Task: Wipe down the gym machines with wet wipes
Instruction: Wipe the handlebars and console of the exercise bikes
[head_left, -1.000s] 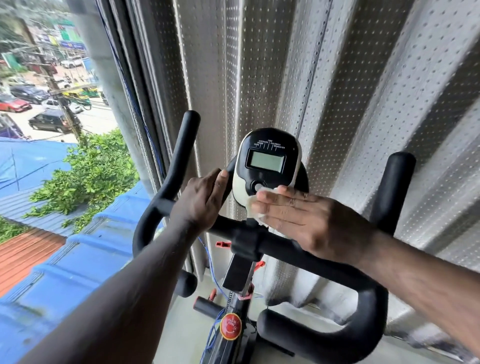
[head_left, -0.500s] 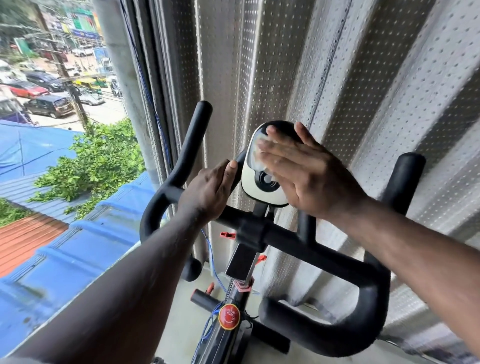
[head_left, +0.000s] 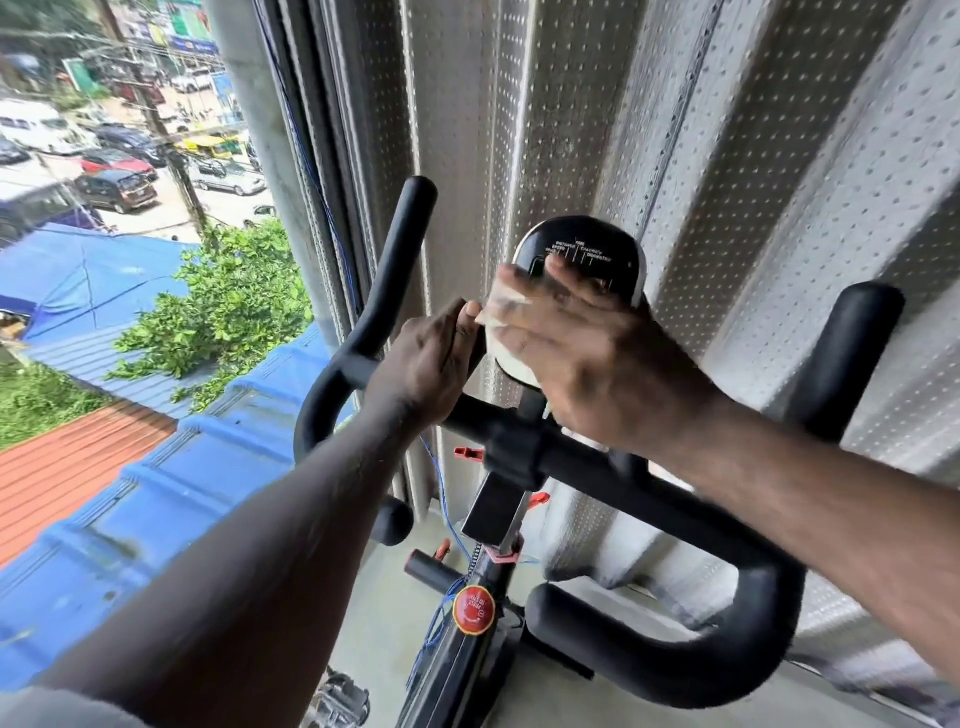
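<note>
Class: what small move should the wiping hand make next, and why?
Probably slide the right hand with the wet wipe upward: it presses the wipe flat low on the bike console, whose labelled black top shows uncovered, while the left hand rests against its side.

Black handlebar (head_left: 675, 670), white wipe (head_left: 503, 304), grey dotted curtain (head_left: 571, 130).

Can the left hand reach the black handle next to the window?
Probably yes. The left hand rests against the console, right beside that handle. Nothing sits between them, and it seems to hold nothing.
</note>
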